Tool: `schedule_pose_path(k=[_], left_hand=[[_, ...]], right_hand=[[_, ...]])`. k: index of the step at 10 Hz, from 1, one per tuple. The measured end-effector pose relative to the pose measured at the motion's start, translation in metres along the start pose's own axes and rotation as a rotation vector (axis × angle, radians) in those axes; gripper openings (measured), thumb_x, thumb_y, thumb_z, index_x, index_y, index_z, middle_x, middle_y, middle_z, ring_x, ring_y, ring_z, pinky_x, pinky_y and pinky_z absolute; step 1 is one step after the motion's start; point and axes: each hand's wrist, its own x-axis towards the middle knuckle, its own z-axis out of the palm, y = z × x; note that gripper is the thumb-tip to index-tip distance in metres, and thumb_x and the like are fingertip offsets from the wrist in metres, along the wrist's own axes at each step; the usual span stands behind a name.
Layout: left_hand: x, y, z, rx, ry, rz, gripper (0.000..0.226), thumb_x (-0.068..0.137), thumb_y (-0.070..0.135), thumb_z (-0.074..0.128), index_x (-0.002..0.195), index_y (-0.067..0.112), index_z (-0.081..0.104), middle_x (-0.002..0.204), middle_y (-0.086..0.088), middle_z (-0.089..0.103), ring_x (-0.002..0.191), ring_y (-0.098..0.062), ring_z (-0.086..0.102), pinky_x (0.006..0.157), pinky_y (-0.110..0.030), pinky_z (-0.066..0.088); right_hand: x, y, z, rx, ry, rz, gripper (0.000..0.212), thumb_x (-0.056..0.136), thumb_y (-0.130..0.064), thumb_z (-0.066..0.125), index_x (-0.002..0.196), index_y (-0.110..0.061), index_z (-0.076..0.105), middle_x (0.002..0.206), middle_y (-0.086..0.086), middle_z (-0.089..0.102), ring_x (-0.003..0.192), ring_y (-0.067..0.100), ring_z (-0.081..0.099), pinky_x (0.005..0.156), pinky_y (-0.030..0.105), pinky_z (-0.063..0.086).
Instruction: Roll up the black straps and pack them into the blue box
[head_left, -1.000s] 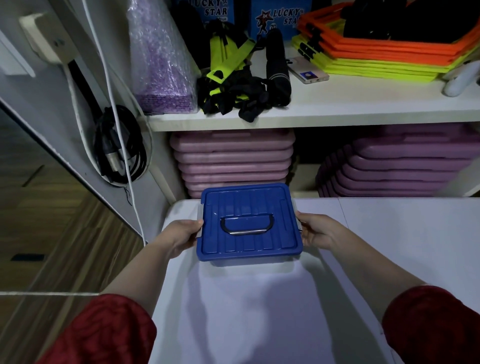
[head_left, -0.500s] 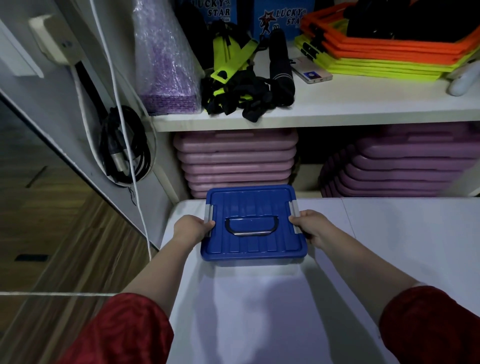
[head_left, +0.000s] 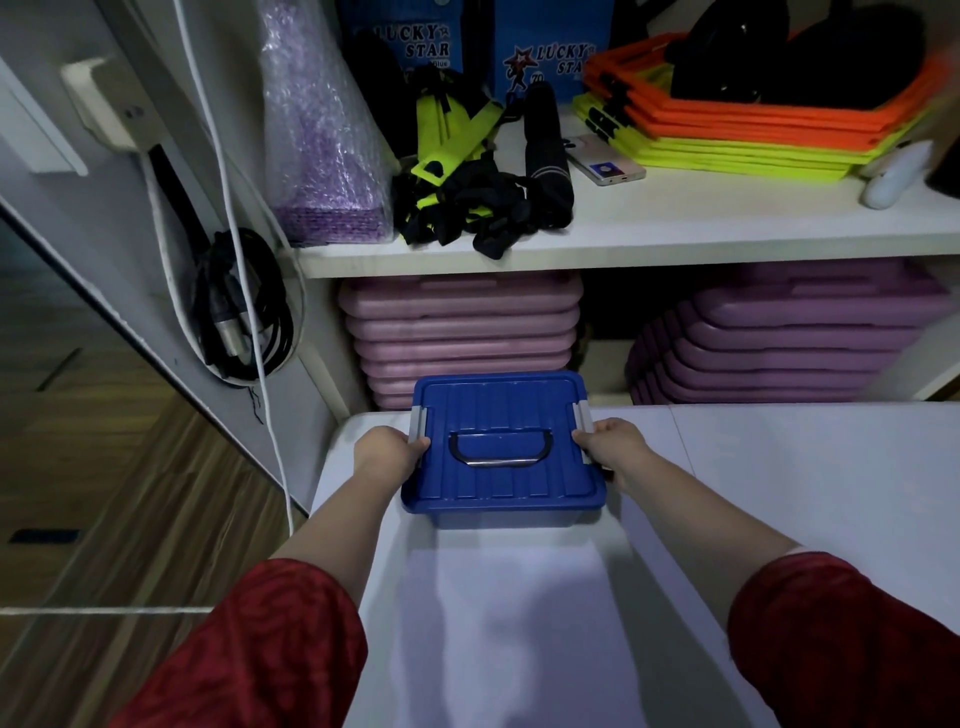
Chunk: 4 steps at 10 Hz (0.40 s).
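Observation:
The blue box (head_left: 501, 415) sits lidded near the far left edge of the white table (head_left: 779, 493), its metal handle lying flat on the lid. My left hand (head_left: 387, 449) grips the box's left side at the grey latch. On the opposite side my right hand (head_left: 610, 447) grips the right latch. A tangle of black straps (head_left: 467, 205) with yellow-green parts lies on the white shelf (head_left: 675, 228) above and behind the box.
On the shelf stand a purple wrapped roll (head_left: 322, 145), a black rolled item (head_left: 545, 156), a phone (head_left: 605, 163) and stacked orange and yellow frames (head_left: 737, 130). Pink boards (head_left: 462, 332) are stacked below. Black cables (head_left: 234, 306) hang at the left wall.
The box has slid away from me toward the far table edge, both hands moving with it. The grey latches now stand visible at the lid's sides.

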Motion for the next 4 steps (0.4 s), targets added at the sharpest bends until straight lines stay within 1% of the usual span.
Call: schedule_pose_path(k=[1,2,3,4], left_hand=[[-0.002,-0.012,0.006,-0.343,-0.013,-0.036,0.038,0.085,0.045,0.062,0.084,0.008,0.07,0.09,-0.01,0.074,0.086,-0.028,0.068,0.083,-0.04,0.056],[-0.021,-0.031,0.006,-0.581,0.016,-0.006,0.033,0.081,0.049,0.064,0.099,0.022,0.068,0.094,0.004,0.072,0.09,-0.019,0.067,0.086,-0.042,0.055],[-0.07,-0.065,0.01,-0.613,0.039,0.024,0.017,0.089,0.04,0.06,0.093,0.026,0.068,0.09,0.007,0.071,0.086,-0.015,0.066,0.081,-0.034,0.053],[-0.143,-0.102,0.029,-0.536,0.054,-0.066,0.02,0.092,0.032,0.06,0.074,0.027,0.067,0.067,0.009,0.07,0.069,-0.009,0.064,0.063,-0.014,0.047]], right_hand=[[-0.011,0.003,-0.003,-0.111,-0.015,-0.087,0.018,0.086,-0.024,0.064,0.096,-0.01,0.059,0.102,0.014,0.065,0.093,0.031,0.064,0.085,0.04,0.054],[-0.033,0.014,-0.011,-0.196,-0.05,-0.178,0.048,0.089,-0.03,0.06,0.13,-0.011,0.046,0.114,0.012,0.061,0.101,0.028,0.062,0.078,0.032,0.047],[-0.061,0.044,-0.032,-0.166,-0.016,-0.287,0.045,0.09,-0.033,0.058,0.132,-0.019,0.047,0.115,0.009,0.057,0.097,0.02,0.058,0.074,0.027,0.042],[-0.106,0.089,-0.057,-0.283,0.073,-0.363,0.032,0.087,-0.03,0.062,0.113,-0.047,0.053,0.106,-0.001,0.057,0.097,0.018,0.059,0.074,0.018,0.04]])
